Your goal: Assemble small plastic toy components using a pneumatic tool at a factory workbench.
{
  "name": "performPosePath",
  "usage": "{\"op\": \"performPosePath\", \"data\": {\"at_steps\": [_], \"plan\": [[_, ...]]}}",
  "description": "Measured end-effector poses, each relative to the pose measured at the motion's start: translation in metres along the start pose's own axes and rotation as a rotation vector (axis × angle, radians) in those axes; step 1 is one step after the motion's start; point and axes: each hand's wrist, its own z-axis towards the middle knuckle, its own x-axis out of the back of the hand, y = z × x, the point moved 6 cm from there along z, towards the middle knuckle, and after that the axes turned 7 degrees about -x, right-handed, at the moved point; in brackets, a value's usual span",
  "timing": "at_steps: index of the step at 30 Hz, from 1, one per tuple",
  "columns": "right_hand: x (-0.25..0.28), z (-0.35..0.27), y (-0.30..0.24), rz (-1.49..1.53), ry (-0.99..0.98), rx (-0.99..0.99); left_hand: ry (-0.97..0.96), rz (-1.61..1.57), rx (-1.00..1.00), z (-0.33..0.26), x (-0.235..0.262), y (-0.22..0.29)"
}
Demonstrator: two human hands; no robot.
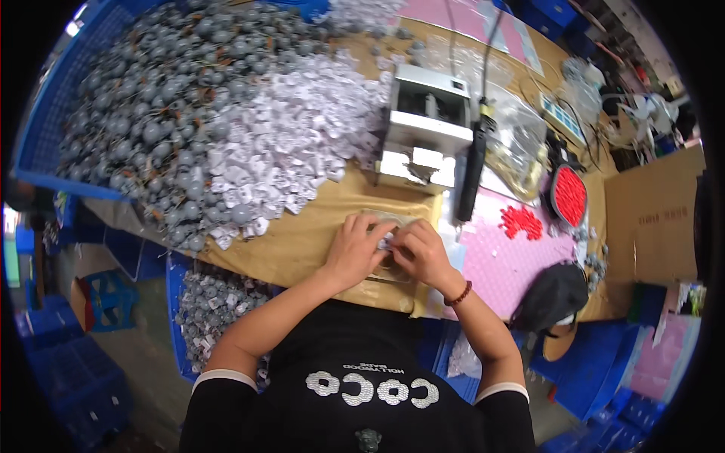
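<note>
The piece (pixel 387 241) sits between both hands' fingertips, just over the bench (pixel 291 253), mostly covered; what peeks out looks tiny and pale, whitish with some grey, its shape lost to me. The left hand (pixel 353 249) pinches it; the right hand (pixel 424 253) has fingertips bunched against it, though whether they grip I can't tell. A plate (pixel 390 275) beneath is largely hidden. Beyond stand a silver machine (pixel 423 124) and a blue crate (pixel 47 113), its top cut off.
</note>
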Motion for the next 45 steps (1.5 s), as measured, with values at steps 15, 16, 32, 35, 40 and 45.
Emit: {"op": "performPosePath", "data": {"at_steps": [15, 16, 32, 35, 40, 45], "plan": [[-0.021, -0.007, -0.014, -0.257, -0.052, 0.055, 0.493, 0.611, 0.334, -0.123, 0.197, -0.107], [-0.021, -0.007, -0.013, -0.261, -0.039, 0.054, 0.503, 0.658, 0.351, -0.124, 0.211, -0.115], [0.014, -0.018, 0.017, 0.110, 0.106, -0.266, 0.568, 0.548, 0.446, -0.087, 0.271, -0.139], [0.018, -0.015, 0.021, 0.183, 0.180, -0.305, 0.627, 0.517, 0.271, -0.064, 0.287, -0.089], [0.020, -0.001, 0.011, 0.174, 0.187, -0.266, 0.485, 0.196, 0.121, -0.020, 0.271, -0.046], [0.046, 0.038, -0.043, -0.008, 0.213, -0.035, 0.027, -0.456, -0.024, 0.018, 0.200, 0.017]]}}
